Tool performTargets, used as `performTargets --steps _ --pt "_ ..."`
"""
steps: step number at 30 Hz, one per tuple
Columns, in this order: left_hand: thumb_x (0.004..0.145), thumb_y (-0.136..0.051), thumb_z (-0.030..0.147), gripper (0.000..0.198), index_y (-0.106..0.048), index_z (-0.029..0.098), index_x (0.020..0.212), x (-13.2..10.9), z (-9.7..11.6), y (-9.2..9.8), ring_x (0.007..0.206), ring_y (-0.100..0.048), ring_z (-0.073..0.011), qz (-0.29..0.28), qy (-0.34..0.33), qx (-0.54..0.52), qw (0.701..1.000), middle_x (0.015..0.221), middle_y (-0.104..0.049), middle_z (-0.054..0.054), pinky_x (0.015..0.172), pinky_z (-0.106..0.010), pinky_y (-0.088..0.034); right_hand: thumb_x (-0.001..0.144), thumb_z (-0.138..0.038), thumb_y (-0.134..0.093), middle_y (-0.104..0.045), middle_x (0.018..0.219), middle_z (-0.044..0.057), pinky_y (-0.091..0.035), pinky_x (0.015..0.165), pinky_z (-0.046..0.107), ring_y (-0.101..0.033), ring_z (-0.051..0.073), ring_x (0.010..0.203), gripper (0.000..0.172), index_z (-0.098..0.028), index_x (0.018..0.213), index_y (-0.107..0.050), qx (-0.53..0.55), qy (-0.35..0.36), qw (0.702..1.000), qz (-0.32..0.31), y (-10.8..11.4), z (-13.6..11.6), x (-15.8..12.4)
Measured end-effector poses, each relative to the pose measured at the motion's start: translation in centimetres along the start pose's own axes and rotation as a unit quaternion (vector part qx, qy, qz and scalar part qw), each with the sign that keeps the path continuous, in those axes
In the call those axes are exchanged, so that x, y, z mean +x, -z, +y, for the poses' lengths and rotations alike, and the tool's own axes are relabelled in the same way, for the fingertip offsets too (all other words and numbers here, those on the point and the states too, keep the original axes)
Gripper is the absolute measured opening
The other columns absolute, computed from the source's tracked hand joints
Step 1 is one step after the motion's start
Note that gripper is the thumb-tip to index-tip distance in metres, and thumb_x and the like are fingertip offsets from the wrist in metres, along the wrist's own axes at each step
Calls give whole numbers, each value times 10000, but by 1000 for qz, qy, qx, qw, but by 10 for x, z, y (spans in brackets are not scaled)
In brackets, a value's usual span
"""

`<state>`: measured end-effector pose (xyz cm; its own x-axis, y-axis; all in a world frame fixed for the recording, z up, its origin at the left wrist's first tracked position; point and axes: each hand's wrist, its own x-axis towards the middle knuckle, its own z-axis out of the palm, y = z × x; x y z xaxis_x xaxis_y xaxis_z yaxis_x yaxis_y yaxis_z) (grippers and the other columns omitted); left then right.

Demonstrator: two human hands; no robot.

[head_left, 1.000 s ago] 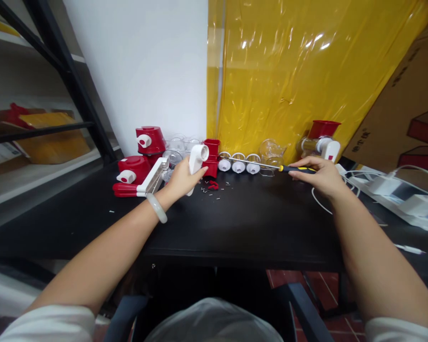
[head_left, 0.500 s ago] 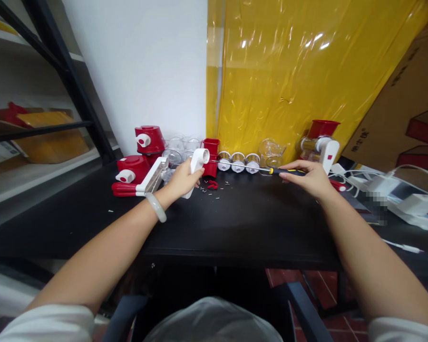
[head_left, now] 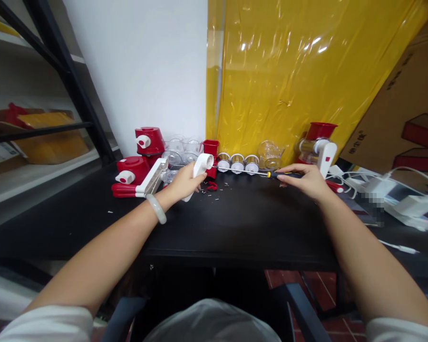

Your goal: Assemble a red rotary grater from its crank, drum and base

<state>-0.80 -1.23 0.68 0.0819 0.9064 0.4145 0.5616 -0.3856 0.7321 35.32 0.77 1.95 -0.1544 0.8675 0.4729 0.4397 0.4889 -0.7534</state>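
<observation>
My left hand (head_left: 185,182) is closed around a white plastic part (head_left: 201,164) with a round opening at its upper end. My right hand (head_left: 302,178) grips the black and yellow handle of a long screwdriver (head_left: 270,175). The thin shaft points left, its tip at or close to the round end of the white part; I cannot tell whether they touch. Small screws and a small red piece (head_left: 211,185) lie on the black table (head_left: 249,218) just below.
Red housings (head_left: 132,169) and a white part with red handles (head_left: 150,180) stand at left. Behind are clear cups (head_left: 174,151), a red funnel (head_left: 210,147) and metal drums (head_left: 237,163). An assembled red-white device (head_left: 323,145), white cables and adapters (head_left: 381,183) sit at right.
The white part in my left hand has shifted slightly right and down. My right hand and the screwdriver have moved slightly left and down.
</observation>
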Motion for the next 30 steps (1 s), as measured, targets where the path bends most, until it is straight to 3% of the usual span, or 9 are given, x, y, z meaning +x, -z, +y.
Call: performTargets --steps 18,30 --pt "860 -560 290 240 -577 155 1057 -1 -4 1 551 -620 -174 0 -31 76 997 724 -660 -31 559 -303 -482 612 -528 -825 -737 699 60 -591 670 350 -695 195 591 448 -172 879 -770 -1 -13 1000 -4 0 -1 1" --pt "858 -560 286 185 -588 172 1002 -2 -2 2 586 -616 -174 4 -50 78 996 726 -652 -25 573 -286 -472 608 -532 -828 -734 677 55 -600 666 366 -703 212 592 442 -186 878 -777 1 -7 1000 2 0 0 0"
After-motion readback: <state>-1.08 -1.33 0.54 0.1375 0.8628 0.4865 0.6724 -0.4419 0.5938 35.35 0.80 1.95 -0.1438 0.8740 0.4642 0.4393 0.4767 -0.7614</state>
